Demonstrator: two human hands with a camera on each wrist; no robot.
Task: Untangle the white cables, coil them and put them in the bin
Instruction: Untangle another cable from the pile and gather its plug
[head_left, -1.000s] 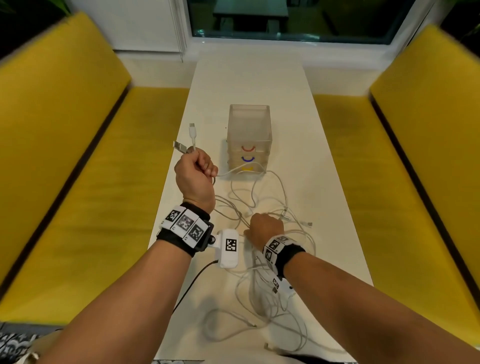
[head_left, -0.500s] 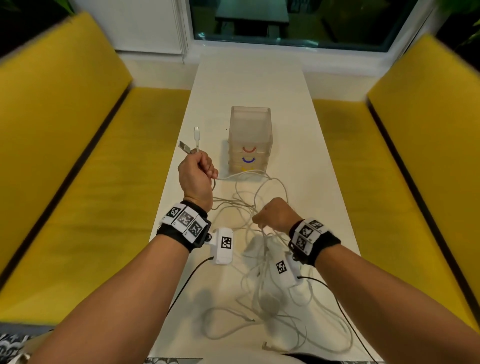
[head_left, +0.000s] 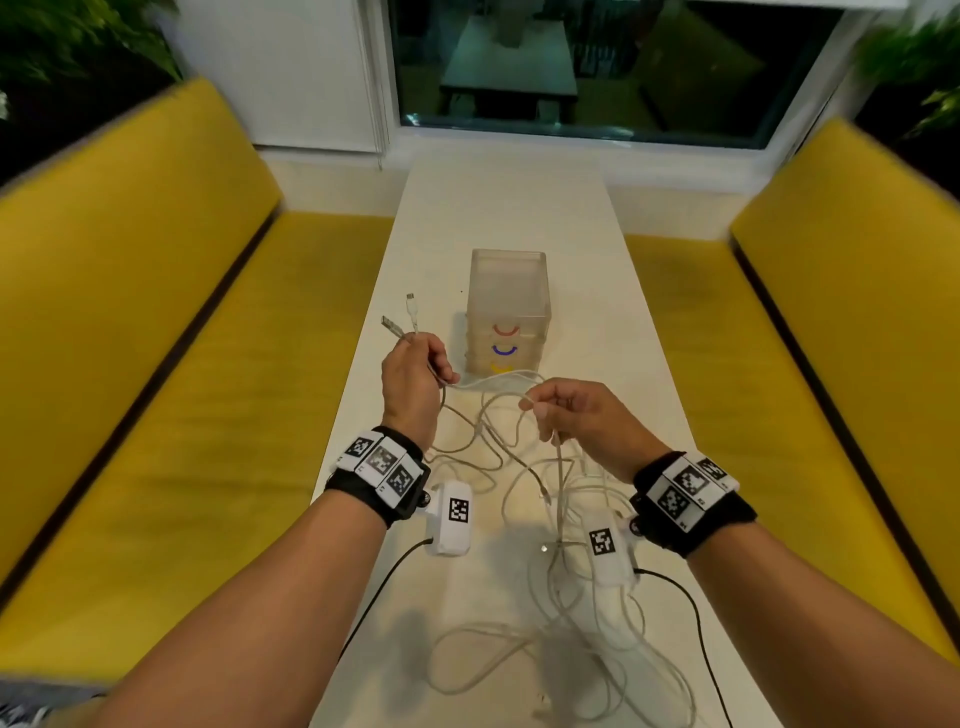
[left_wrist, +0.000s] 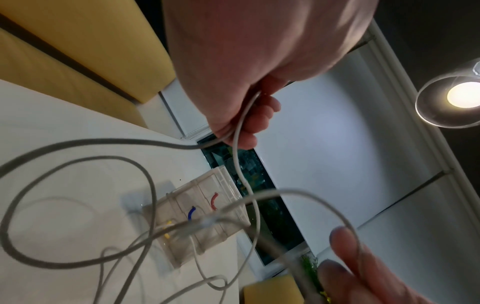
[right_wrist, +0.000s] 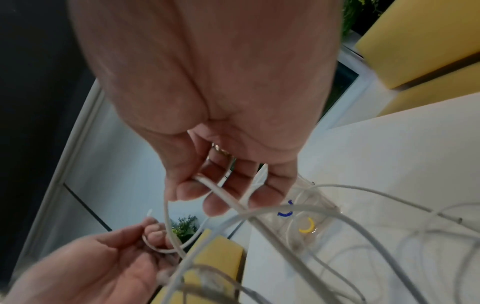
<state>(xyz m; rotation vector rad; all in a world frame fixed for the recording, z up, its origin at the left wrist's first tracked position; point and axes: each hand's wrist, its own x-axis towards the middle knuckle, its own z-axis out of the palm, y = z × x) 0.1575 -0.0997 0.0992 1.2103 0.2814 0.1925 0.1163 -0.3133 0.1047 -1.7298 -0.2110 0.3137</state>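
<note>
Left hand (head_left: 415, 384) fisted round two cables, plugs (head_left: 402, 317) sticking out beyond knuckles. Right hand (head_left: 582, 415) pinches another strand lifted between hands. Cables (head_left: 519, 467): tangled heap on counter (head_left: 649, 389) below and behind both hands, loops crossing. Bin (head_left: 509, 312) just beyond left hand, nothing visible inside. Judged step: freeing one cable. To do well: keep left hand anchoring ends, feed right-hand strand back through loops, not yank; tension likely tightens knots. Lift clear before coiling.
</note>
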